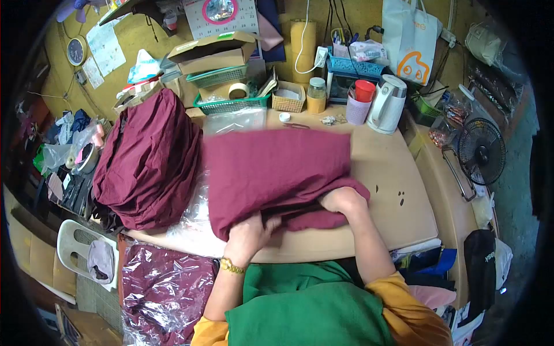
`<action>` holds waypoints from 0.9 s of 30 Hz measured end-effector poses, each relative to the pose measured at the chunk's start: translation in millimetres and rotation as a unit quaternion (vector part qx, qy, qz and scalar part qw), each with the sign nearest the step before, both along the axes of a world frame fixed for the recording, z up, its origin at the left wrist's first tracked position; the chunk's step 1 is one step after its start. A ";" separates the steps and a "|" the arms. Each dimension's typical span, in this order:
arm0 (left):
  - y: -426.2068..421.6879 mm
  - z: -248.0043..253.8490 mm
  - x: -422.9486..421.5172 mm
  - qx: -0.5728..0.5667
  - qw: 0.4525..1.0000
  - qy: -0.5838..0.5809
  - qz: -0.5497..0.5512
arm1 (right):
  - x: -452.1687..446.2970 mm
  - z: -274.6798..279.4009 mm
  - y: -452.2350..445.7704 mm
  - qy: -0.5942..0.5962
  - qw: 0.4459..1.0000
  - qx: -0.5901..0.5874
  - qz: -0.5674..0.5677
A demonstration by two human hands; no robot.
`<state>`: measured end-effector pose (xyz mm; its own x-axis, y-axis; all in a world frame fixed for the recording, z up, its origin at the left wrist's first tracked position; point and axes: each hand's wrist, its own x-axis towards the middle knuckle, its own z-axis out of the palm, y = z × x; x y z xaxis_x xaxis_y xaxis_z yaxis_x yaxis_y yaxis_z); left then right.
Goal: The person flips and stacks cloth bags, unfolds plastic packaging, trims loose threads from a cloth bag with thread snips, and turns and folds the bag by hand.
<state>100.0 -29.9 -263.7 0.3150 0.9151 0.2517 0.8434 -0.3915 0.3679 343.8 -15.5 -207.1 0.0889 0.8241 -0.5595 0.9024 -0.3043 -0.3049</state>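
The tan surface [392, 161] has a rounded front edge and small dark marks toward its right side. A heap of maroon cloth [147, 167] lies on its left; a maroon piece [280, 164] spreads over the middle, perhaps partly lifted. Clear plastic [193, 218] lies between them. Along the back stand a green basket [231, 106], woven basket [288, 98], jar [316, 98], lilac holder [358, 111] and white kettle [388, 108].

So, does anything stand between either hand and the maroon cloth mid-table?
Nothing visible does: the left hand meets the near edge of the maroon cloth, and the right hand reaches into its folds, fingers hidden.
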 end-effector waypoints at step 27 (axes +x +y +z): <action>83.7 26.9 -84.2 0.083 0.925 -0.363 0.083 | 56.5 -38.7 27.7 -0.041 0.955 0.249 0.157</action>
<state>15.9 53.8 -236.8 -0.1324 0.8658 0.4826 0.4517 -0.3807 0.8069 400.3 12.2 -245.8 -0.1795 0.9793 -0.0940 0.9525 0.1491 -0.2657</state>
